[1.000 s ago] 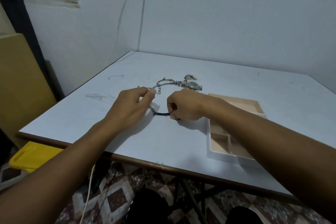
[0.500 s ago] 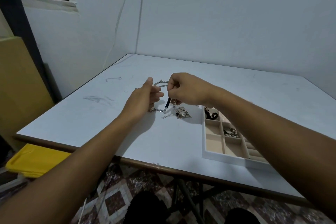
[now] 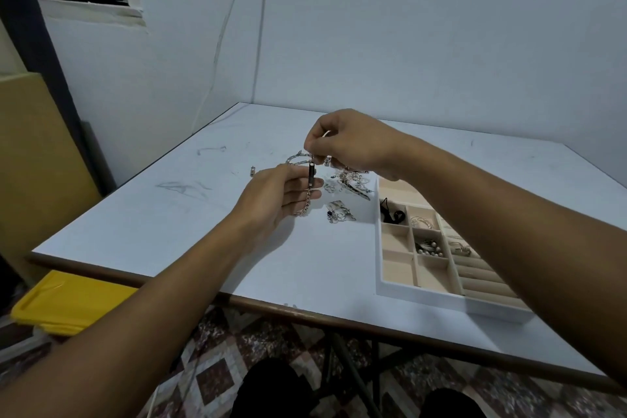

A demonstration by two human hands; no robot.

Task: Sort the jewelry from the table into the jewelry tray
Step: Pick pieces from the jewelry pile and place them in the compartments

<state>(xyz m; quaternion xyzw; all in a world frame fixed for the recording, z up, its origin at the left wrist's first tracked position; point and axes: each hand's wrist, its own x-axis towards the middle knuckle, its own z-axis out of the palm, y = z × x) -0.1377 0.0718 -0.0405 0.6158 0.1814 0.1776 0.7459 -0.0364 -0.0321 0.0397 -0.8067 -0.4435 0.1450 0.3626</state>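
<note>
My right hand [image 3: 353, 142] pinches one silver chain bracelet [image 3: 308, 200] with a dark tubular bar [image 3: 310, 175] above the bench [image 3: 203, 231], near the beige compartmented tray [image 3: 424, 295]. My left hand [image 3: 271, 197] lays relaxed fingers against its dangling end.

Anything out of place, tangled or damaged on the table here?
Nothing looks damaged. The loose jewelry beside the tray lies in a tangled heap, and one small piece sits apart to its left. The table bears dark scuffs. The right hand pinches a chain.
</note>
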